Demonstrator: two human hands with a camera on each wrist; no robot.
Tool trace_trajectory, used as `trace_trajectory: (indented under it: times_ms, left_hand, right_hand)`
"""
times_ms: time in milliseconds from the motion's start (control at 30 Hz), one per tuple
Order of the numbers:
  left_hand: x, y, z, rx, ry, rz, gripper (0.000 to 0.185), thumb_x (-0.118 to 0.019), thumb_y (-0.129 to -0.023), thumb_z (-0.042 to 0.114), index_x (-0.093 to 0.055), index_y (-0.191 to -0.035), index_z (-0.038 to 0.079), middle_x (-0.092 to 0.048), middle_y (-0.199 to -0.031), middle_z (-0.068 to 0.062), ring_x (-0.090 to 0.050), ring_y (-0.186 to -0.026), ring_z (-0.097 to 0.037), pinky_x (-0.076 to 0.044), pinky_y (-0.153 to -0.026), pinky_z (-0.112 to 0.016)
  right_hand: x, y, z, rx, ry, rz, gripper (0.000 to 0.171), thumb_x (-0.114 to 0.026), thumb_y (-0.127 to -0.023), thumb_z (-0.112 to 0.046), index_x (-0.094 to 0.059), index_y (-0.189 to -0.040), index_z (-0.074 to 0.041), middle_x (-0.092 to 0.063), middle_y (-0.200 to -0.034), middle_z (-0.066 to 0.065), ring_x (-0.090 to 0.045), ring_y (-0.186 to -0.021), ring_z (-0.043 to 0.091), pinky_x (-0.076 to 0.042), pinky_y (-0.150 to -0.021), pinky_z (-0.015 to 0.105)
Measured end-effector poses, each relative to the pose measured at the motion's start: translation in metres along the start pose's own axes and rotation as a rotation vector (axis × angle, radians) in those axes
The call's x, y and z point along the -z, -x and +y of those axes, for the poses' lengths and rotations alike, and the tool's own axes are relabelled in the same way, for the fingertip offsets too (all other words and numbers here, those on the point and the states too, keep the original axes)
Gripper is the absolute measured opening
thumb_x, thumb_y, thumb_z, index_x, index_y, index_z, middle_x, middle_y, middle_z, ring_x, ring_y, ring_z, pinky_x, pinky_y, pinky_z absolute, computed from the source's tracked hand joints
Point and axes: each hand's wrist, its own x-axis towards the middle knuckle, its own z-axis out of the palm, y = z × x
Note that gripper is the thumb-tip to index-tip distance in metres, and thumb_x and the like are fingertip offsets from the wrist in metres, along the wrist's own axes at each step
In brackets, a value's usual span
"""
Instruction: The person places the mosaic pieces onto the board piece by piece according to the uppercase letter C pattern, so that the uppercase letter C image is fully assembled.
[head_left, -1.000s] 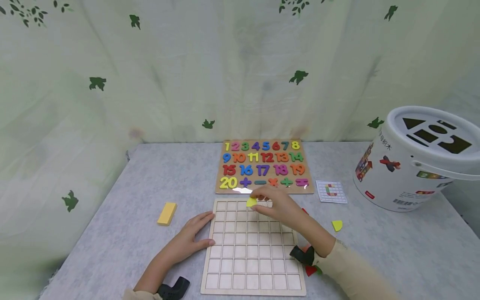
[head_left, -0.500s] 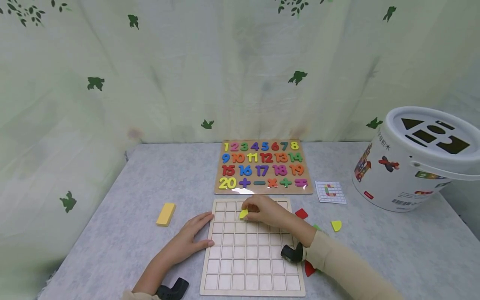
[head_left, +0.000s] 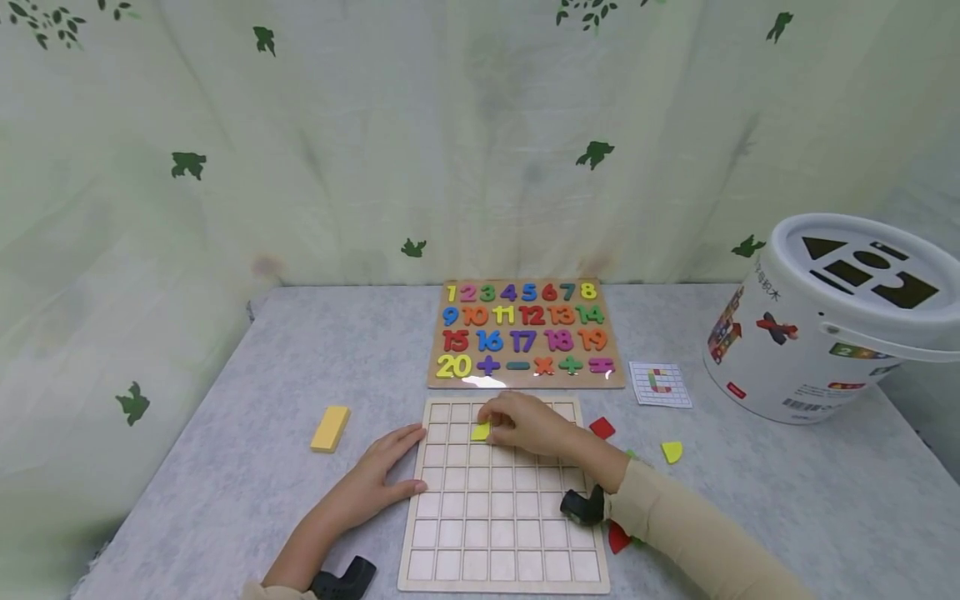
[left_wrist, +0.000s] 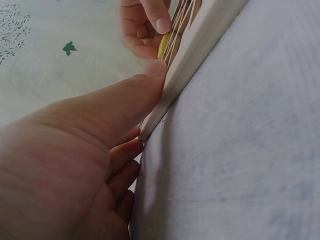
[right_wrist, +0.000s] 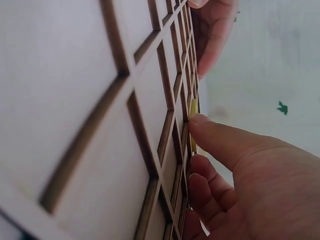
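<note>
A wooden grid board (head_left: 502,517) lies on the grey table in front of me. My right hand (head_left: 504,423) pinches a small yellow piece (head_left: 480,432) and holds it down on a cell in the board's second row, left of centre. The right wrist view shows the thumb (right_wrist: 220,140) against the yellow piece (right_wrist: 193,112) on the board (right_wrist: 75,100). My left hand (head_left: 390,468) rests flat at the board's left edge, fingers straight. In the left wrist view its thumb (left_wrist: 115,105) presses the board's rim (left_wrist: 200,45).
A number puzzle board (head_left: 525,333) lies behind the grid. A white shape-sorter bucket (head_left: 825,325) stands at the right, a pattern card (head_left: 660,383) beside it. Loose pieces: a yellow block (head_left: 331,428) at left, a red piece (head_left: 602,428) and a yellow quarter-circle (head_left: 672,451) at right.
My right hand has carried the yellow piece from the board's top edge down and left onto a second-row cell. The left hand has stayed at the left edge.
</note>
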Motion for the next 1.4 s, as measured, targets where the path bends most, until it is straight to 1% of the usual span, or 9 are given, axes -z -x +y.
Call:
trace_trajectory:
  times_ms: [133, 267, 467, 567, 767, 1000, 1200, 1267, 1400]
  left_hand:
    - [0.001, 0.001, 0.000, 0.003, 0.006, 0.003, 0.077, -0.065, -0.077, 0.046, -0.034, -0.140, 0.014, -0.029, -0.143, -0.006, -0.022, -0.131, -0.029, -0.023, -0.101, -0.052]
    - [0.002, 0.001, 0.000, -0.001, 0.015, -0.001, 0.076, -0.065, -0.077, 0.045, -0.034, -0.140, 0.014, -0.029, -0.143, -0.005, -0.022, -0.131, -0.029, -0.023, -0.101, -0.052]
    - [0.001, 0.001, 0.000, -0.004, 0.007, -0.007, 0.076, -0.064, -0.078, 0.047, -0.034, -0.140, 0.015, -0.028, -0.143, -0.005, -0.021, -0.131, -0.028, -0.022, -0.101, -0.051]
    - [0.001, 0.001, -0.001, -0.016, 0.005, -0.002, 0.076, -0.062, -0.078, 0.048, -0.034, -0.140, 0.013, -0.029, -0.143, -0.006, -0.022, -0.130, -0.030, -0.023, -0.101, -0.053]
    - [0.001, 0.001, -0.001, -0.027, 0.005, -0.004, 0.076, -0.061, -0.079, 0.048, -0.034, -0.140, 0.013, -0.029, -0.142, -0.008, -0.022, -0.130, -0.031, -0.023, -0.100, -0.053]
    - [0.001, 0.002, -0.002, -0.040, 0.005, 0.002, 0.075, -0.062, -0.079, 0.048, -0.034, -0.140, 0.012, -0.029, -0.142, -0.008, -0.022, -0.130, -0.031, -0.023, -0.100, -0.053]
    - [0.001, 0.002, -0.001, -0.032, 0.003, 0.004, 0.076, -0.062, -0.079, 0.048, -0.034, -0.140, 0.013, -0.029, -0.142, -0.007, -0.022, -0.130, -0.031, -0.023, -0.100, -0.053]
    - [0.001, 0.002, -0.001, -0.028, 0.002, 0.004, 0.076, -0.062, -0.078, 0.049, -0.034, -0.139, 0.013, -0.030, -0.142, -0.007, -0.022, -0.130, -0.030, -0.023, -0.100, -0.053]
    - [0.001, 0.002, 0.000, -0.023, 0.006, 0.002, 0.076, -0.062, -0.078, 0.049, -0.035, -0.139, 0.013, -0.030, -0.142, -0.007, -0.022, -0.130, -0.030, -0.023, -0.100, -0.053]
  right_hand:
    - [-0.001, -0.002, -0.002, 0.014, 0.026, -0.009, 0.019, -0.066, -0.084, -0.020, -0.064, -0.103, -0.020, -0.051, -0.082, -0.010, -0.044, -0.073, 0.008, -0.040, -0.063, 0.022]
    - [0.002, 0.000, -0.005, -0.018, 0.016, -0.044, 0.021, -0.066, -0.083, -0.021, -0.065, -0.104, -0.020, -0.051, -0.084, -0.010, -0.045, -0.074, 0.008, -0.041, -0.064, 0.022]
    - [0.008, 0.007, -0.007, -0.063, -0.038, -0.111, 0.033, -0.065, -0.084, -0.026, -0.060, -0.116, -0.020, -0.054, -0.102, -0.011, -0.048, -0.090, 0.006, -0.043, -0.079, 0.025]
    - [0.015, 0.012, -0.008, -0.080, -0.083, -0.124, 0.042, -0.064, -0.084, -0.029, -0.055, -0.124, -0.019, -0.051, -0.114, -0.008, -0.048, -0.100, 0.010, -0.042, -0.085, 0.031]
    - [0.040, 0.033, -0.012, -0.091, -0.112, -0.043, 0.050, -0.063, -0.085, -0.031, -0.048, -0.130, -0.018, -0.044, -0.128, -0.004, -0.045, -0.112, 0.021, -0.041, -0.088, 0.043]
    - [0.070, 0.070, -0.003, -0.088, -0.058, 0.083, 0.054, -0.066, -0.082, -0.029, -0.046, -0.132, -0.021, -0.042, -0.135, 0.001, -0.031, -0.127, 0.026, -0.033, -0.096, 0.051]
    - [0.076, 0.100, 0.021, -0.195, -0.119, 0.091, 0.055, -0.068, -0.081, -0.021, -0.046, -0.131, -0.016, -0.040, -0.135, 0.008, -0.038, -0.120, 0.033, -0.039, -0.089, 0.053]
    - [0.074, 0.107, 0.030, -0.226, -0.131, 0.081, 0.053, -0.068, -0.082, -0.020, -0.047, -0.130, -0.014, -0.043, -0.132, 0.009, -0.043, -0.114, 0.032, -0.041, -0.087, 0.051]
    - [0.068, 0.117, 0.047, -0.262, -0.137, 0.059, 0.049, -0.067, -0.082, -0.019, -0.050, -0.127, -0.010, -0.050, -0.124, 0.007, -0.045, -0.111, 0.029, -0.039, -0.091, 0.049]
